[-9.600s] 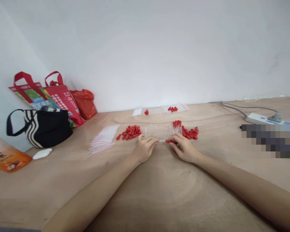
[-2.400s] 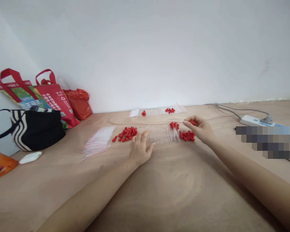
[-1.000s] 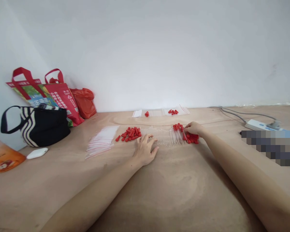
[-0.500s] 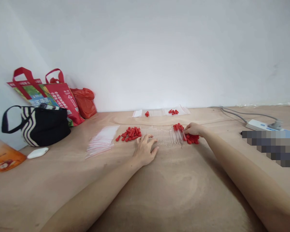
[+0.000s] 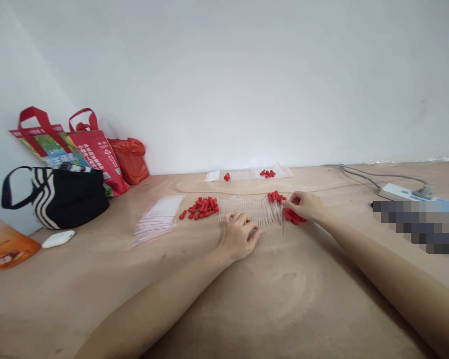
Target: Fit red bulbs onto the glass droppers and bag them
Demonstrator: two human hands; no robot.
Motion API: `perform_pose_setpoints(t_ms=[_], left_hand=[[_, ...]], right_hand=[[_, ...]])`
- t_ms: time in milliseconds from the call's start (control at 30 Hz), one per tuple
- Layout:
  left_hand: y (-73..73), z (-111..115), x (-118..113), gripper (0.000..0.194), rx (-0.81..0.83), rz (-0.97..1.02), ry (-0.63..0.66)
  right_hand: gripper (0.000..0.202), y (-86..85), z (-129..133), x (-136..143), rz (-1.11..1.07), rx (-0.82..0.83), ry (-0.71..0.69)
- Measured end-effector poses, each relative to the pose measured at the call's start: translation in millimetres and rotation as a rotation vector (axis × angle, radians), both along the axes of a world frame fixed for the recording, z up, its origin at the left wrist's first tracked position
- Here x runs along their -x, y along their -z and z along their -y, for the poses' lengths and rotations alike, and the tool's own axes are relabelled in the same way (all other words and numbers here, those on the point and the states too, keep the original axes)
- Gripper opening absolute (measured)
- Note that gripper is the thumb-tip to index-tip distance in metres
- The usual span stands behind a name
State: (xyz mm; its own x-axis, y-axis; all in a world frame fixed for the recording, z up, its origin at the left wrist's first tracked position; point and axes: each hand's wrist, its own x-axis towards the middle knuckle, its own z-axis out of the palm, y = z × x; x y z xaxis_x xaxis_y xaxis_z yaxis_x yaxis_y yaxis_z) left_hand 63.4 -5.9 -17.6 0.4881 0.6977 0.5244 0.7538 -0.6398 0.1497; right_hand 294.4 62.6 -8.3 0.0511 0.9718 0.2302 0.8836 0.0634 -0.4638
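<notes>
A row of clear glass dropper tubes (image 5: pixel 247 207) lies side by side on the wooden table. My left hand (image 5: pixel 240 235) rests palm down at the row's near edge, fingers bent and slightly apart, holding nothing visible. At the row's right end, my right hand (image 5: pixel 306 205) pinches a glass dropper tube (image 5: pixel 284 225) that points down toward me. Under and beside that hand are red rubber bulbs (image 5: pixel 294 217), with more red bulbs (image 5: pixel 275 197) just behind the tubes' right end. Another heap of red bulbs (image 5: pixel 202 207) sits left of the row.
Zip bags (image 5: pixel 157 219) lie fanned out on the left. Farther back are more bags (image 5: pixel 282 170) with bulbs and tubes. A black bag (image 5: pixel 73 197), shopping bags (image 5: pixel 99 159) and a white case (image 5: pixel 59 239) stand left; a power strip (image 5: pixel 400 193) lies right.
My left hand has slid right along the near edge of the tubes, away from the left heap of bulbs, its fingers more bent. My right hand stays near the right end, slightly shifted.
</notes>
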Motion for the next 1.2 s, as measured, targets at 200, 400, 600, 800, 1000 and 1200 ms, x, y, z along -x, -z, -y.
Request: perform_pose_setpoints(t_ms=[200,400,600,800,1000,1200], left_hand=[[2.5,1.6,-61.2,0.037,0.089,-0.006,-0.07],[5.2,-3.4,-81.9,0.019,0.147,-0.006,-0.193],[0.7,4.4,-67.6,0.014,0.126,-0.043,-0.188],[-1.8,25.2,-16.2,0.011,0.089,-0.045,-0.118],[-6.0,31.9,39.5,0.005,0.081,-0.034,-0.122],[-5.0,18.6,30.9,0.019,0.2,-0.003,-0.108]], right_hand=[[0.024,14.0,20.8,1.2,0.108,-0.228,-0.114],[0.022,22.4,28.5,2.3,0.212,-0.35,-0.095],[0.021,28.5,33.8,0.2,0.215,-0.363,-0.085],[0.02,28.2,35.2,1.8,0.161,-0.375,-0.059],[0.014,25.6,41.9,8.5,0.03,-0.5,-0.127],[0.005,23.1,63.8,30.6,-0.108,-0.469,-0.475]])
